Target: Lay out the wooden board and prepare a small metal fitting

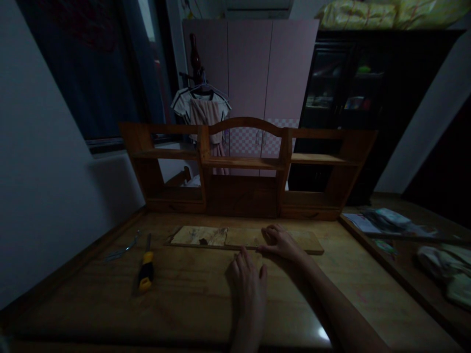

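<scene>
A long, narrow wooden board [250,239] lies flat across the desk, its left half pale and patchy with peeling, dark-stained spots. My right hand [282,242] spans the board right of its middle, thumb at the near edge and fingers over the far side, closed on it. Just in front of the board, my left hand [248,277] rests low over the desk with fingers stretched out and thumb apart. Its fingertips are close to the board's near edge; whether they touch I cannot tell. To the left lies a screwdriver [146,269] with a yellow and black handle.
Thin metal pieces [123,249] lie left of the screwdriver. A wooden shelf unit [243,163] stands along the back of the desk [191,304]. Papers and a plastic bag [390,219] lie on a surface at right, with crumpled cloth [445,269] nearer. The room is dim.
</scene>
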A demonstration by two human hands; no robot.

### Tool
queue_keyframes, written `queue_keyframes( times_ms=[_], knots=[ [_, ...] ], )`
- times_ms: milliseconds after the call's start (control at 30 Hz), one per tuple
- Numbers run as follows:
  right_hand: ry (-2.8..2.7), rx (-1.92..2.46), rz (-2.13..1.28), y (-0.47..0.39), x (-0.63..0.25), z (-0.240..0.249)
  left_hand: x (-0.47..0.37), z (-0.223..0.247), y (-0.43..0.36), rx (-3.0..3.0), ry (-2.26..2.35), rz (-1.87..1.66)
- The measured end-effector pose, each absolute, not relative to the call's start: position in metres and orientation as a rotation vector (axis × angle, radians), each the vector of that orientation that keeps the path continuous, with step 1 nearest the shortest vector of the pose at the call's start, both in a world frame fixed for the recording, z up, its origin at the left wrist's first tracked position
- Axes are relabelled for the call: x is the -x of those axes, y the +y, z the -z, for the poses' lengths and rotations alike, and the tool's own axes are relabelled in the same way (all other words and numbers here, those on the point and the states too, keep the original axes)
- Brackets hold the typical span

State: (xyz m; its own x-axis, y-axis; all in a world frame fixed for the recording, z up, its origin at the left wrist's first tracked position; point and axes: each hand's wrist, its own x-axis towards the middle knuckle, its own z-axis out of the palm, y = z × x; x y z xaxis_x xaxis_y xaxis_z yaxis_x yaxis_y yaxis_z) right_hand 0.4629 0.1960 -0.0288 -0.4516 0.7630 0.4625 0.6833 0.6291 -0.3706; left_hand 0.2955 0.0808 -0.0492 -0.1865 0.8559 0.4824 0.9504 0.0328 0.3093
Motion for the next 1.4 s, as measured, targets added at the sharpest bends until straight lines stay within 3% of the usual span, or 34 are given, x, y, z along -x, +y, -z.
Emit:
queue_keyframes(
  times_ms=[1400],
  knots=[
    [-2.244, 1.125, -0.149, 0.1927, -0.4597, 0.0253, -0.2962, 0.0481, 0.0758, 1.922, -2.117, 0.847]
  ],
)
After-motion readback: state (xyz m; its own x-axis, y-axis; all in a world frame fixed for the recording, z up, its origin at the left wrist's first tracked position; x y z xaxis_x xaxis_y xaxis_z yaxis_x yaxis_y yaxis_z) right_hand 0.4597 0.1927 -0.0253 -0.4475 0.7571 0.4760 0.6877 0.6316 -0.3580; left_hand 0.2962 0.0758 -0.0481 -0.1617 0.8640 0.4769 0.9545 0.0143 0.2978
